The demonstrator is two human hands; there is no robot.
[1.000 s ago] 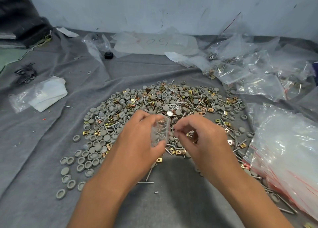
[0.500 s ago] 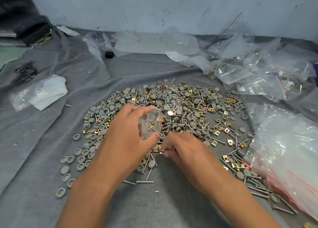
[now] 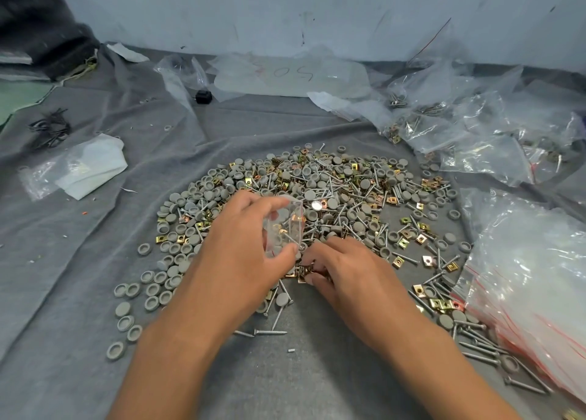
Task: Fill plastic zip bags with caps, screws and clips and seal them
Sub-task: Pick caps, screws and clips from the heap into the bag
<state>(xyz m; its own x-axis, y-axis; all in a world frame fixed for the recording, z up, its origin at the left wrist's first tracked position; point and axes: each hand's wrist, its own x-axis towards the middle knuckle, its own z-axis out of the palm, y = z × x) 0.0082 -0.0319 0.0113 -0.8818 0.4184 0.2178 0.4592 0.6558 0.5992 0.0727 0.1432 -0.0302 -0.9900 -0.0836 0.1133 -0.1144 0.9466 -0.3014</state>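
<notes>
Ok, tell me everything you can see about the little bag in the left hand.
The small zip bag is clear, thin plastic, held upright above the heap of parts. The left hand pinches it, fingers on its top, thumb near its bottom. A few brass-coloured clips and a screw show through it. Whether its mouth is open cannot be told. The right hand is beside it, on the heap.

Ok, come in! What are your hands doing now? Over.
Left hand holds small clear plastic zip bag, some parts inside. Right hand pinches gold metal clips from the pile. Nothing blocking.
</notes>
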